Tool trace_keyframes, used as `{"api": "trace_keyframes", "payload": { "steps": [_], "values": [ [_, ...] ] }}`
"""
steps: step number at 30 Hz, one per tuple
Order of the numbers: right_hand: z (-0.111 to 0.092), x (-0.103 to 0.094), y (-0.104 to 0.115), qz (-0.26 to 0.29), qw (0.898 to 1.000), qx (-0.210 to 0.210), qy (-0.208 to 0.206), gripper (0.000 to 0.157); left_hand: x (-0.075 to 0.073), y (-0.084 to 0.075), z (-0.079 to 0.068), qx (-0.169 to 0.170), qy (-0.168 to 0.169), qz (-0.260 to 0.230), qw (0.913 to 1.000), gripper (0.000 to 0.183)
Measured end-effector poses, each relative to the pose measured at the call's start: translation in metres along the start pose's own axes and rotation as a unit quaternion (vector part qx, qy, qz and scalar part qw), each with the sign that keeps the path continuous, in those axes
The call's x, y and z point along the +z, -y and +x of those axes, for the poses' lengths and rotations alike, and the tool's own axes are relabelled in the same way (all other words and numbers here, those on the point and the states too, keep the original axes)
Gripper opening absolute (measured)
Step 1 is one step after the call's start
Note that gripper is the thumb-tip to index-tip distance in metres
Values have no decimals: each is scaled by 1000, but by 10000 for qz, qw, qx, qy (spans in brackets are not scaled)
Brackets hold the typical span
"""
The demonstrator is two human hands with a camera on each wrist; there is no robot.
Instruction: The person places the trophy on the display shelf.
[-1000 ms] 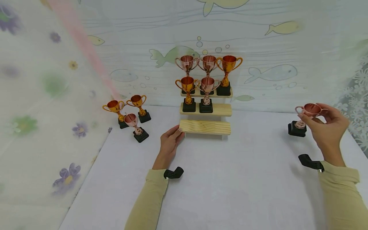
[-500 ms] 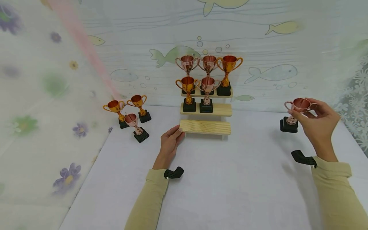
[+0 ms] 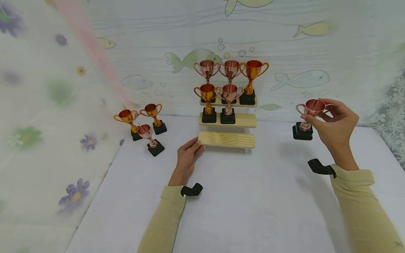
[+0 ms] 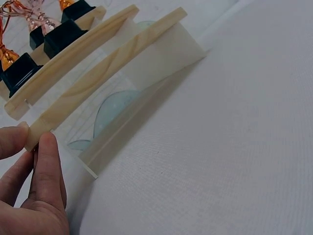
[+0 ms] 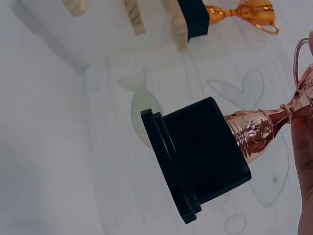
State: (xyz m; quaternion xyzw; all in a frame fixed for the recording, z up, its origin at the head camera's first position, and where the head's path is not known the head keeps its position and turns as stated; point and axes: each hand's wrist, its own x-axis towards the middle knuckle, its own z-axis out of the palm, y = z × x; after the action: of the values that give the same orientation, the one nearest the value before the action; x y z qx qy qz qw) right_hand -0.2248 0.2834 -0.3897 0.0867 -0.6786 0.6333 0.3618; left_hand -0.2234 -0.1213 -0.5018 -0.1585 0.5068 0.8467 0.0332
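Note:
My right hand point(image 3: 338, 128) holds a rose-gold trophy cup point(image 3: 314, 107) by its bowl, lifted above the table on the right. Its black base point(image 5: 205, 152) fills the middle of the right wrist view. With thumb and fingers, my left hand point(image 3: 187, 158) pinches the left end of the lowest board of a three-step wooden stand point(image 3: 226, 140). On the middle step stand a gold trophy point(image 3: 207, 93) and a rose-gold trophy point(image 3: 230, 93). The top step bears two rose-gold trophies and, at its right end, a gold trophy point(image 3: 254, 70).
At the table's left are two gold trophies point(image 3: 126, 116) and a tilted rose-gold trophy point(image 3: 145, 131). A fish-patterned cloth point(image 3: 300, 52) hangs behind the stand, and a flowered cloth point(image 3: 47, 140) is on the left. White cloth covers the table point(image 3: 237, 200).
My right hand has moved left and slightly up with the rose-gold trophy, closer to the stand. The left hand has kept its place on the lowest board.

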Motion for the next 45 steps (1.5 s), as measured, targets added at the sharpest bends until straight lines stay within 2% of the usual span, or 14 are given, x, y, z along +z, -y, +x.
{"api": "trace_keyframes", "payload": {
  "steps": [4,8,13,20,27,37,45],
  "values": [
    [-3,18,0,-127,9992,-241,295,52,0,0,0,-5,4,-2,10000,37],
    [-6,37,-1,-100,9979,-239,590,54,-1,0,-1,1,-15,24,10000,36],
    [-11,58,3,201,9960,-236,835,55,0,-1,-1,9,-15,87,10000,36],
    [-14,79,9,523,9942,-343,874,57,1,-1,-1,-18,-42,50,10000,36],
    [-13,96,5,338,9924,-565,1043,53,0,0,0,-48,-28,68,10000,35],
    [-7,113,-9,426,9942,-104,980,54,1,1,0,23,-35,25,10000,37],
    [-5,123,-8,289,9948,-23,981,51,1,1,0,71,-55,-13,10000,36]
  ]
}}
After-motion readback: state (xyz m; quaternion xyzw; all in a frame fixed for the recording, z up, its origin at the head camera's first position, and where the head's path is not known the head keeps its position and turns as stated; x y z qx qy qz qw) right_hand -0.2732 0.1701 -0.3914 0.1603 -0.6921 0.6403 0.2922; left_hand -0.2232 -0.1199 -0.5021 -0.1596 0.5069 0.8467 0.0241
